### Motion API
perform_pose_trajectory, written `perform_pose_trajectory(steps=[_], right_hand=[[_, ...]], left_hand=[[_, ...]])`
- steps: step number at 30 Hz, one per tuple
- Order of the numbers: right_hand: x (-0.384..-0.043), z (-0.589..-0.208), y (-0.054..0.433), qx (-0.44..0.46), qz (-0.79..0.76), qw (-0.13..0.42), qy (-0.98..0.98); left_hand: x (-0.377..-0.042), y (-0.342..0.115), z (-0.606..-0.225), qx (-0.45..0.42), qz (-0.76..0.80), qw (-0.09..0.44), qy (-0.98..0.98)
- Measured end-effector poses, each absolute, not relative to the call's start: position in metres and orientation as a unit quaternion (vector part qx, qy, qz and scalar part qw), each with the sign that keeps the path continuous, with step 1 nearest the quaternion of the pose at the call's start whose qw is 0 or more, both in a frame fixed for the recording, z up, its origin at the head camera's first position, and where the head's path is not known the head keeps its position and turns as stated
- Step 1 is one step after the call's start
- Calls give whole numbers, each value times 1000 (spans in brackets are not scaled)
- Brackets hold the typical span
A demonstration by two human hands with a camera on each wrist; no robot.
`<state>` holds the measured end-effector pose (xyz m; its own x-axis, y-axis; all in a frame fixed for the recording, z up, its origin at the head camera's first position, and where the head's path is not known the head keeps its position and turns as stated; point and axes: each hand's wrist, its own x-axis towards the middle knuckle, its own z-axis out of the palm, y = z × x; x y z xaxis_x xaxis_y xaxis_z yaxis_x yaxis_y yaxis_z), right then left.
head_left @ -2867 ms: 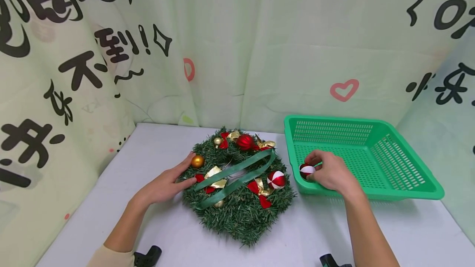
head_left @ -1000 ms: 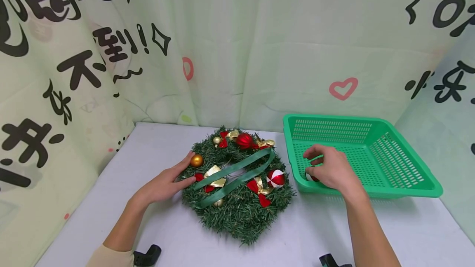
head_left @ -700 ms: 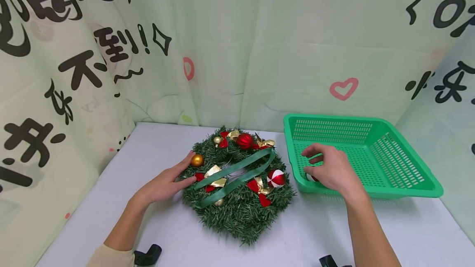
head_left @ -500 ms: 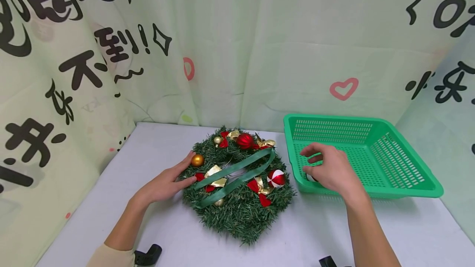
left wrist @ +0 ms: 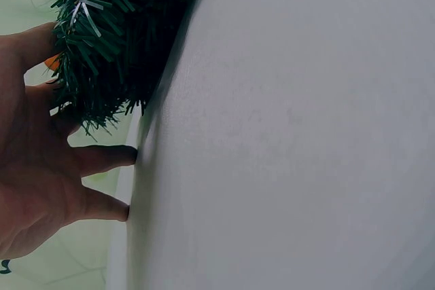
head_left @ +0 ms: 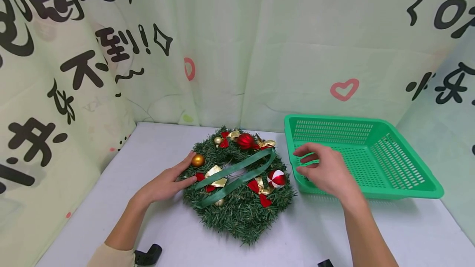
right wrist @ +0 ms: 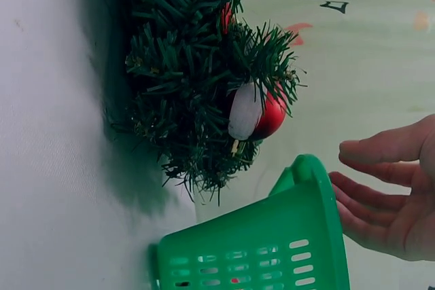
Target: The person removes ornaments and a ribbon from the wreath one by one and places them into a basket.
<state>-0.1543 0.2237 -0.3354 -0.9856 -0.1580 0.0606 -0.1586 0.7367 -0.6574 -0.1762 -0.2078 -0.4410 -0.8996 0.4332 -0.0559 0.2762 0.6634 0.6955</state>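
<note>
1. My left hand (head_left: 167, 182) is spread along the wreath's side, thumb touching it by a bow (head_left: 219, 182), a couple of fingertips down on the table (head_left: 167, 226).
2. Right hand (head_left: 326, 170): loose, thumb apart from the fingers, nothing in it, hovering over the near-left rim of the basket.
3. The wreath (head_left: 237, 217) lies flat between my hands, left of the green basket (head_left: 335, 118).
4. Through the basket's slots there's a bit of red (right wrist: 234, 280), so I'd guess one bauble's put away; too small to be sure.
5. Looks like plenty left: gold ball (head_left: 198, 160), red ball (head_left: 245, 141), striped ball (head_left: 276, 179), bows and the green ribbon (head_left: 237, 165) are all on the wreath. Early days, imo.
</note>
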Motion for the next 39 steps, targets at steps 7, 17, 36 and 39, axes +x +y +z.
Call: perform_pose_trajectory(steps=[7, 17, 36, 39], right_hand=[[-152, -336, 217, 112, 367, 0, -923], [-148, -338, 205, 136, 394, -10, -909], [-141, -345, 185, 123, 382, -42, -915], [-140, -346, 183, 120, 365, -38, -923]], left_hand=[[-175, -208, -441, 195, 363, 109, 905], [-174, -208, -441, 198, 361, 106, 905], [-175, -207, -440, 198, 363, 105, 904], [-175, -207, -440, 202, 361, 102, 905]])
